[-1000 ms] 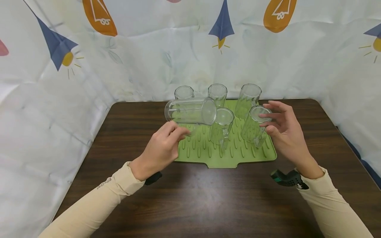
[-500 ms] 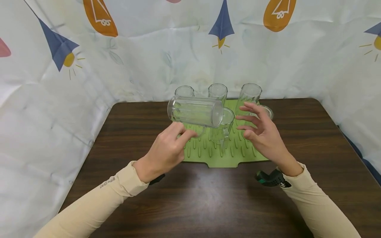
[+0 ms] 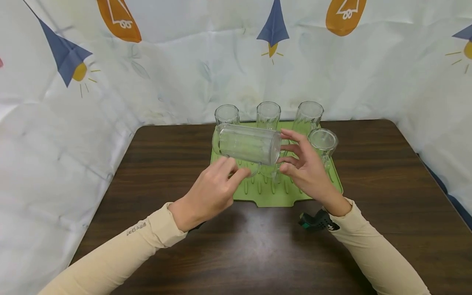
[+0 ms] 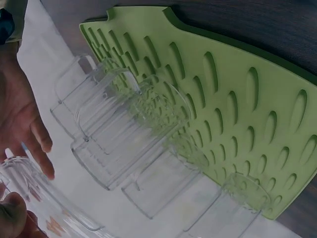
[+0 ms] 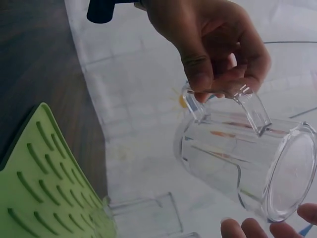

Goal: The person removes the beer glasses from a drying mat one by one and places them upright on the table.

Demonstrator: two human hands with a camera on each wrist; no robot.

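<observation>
A clear glass mug (image 3: 247,143) is held on its side above the green ridged mat (image 3: 274,202). My left hand (image 3: 214,190) pinches its handle from below, and the right wrist view shows that hand's thumb and fingers on the mug's handle (image 5: 225,91). Close to the mug's right end, my right hand (image 3: 306,168) is spread with fingers loosely bent. Its fingertips (image 5: 250,228) lie beside that end in the right wrist view; whether they touch the glass I cannot tell. The held mug partly hides another mug standing on the mat.
Three glasses stand along the mat's back: a left glass (image 3: 226,114), a middle glass (image 3: 268,114) and a right glass (image 3: 309,114). At the mat's right front stands another mug (image 3: 323,141). A dark wooden table (image 3: 258,250) lies underneath, with a patterned white cloth (image 3: 177,73) behind.
My right hand has moved left, from over the front right mug to the held mug's end. The left hand has carried the mug slightly right and toward me.
</observation>
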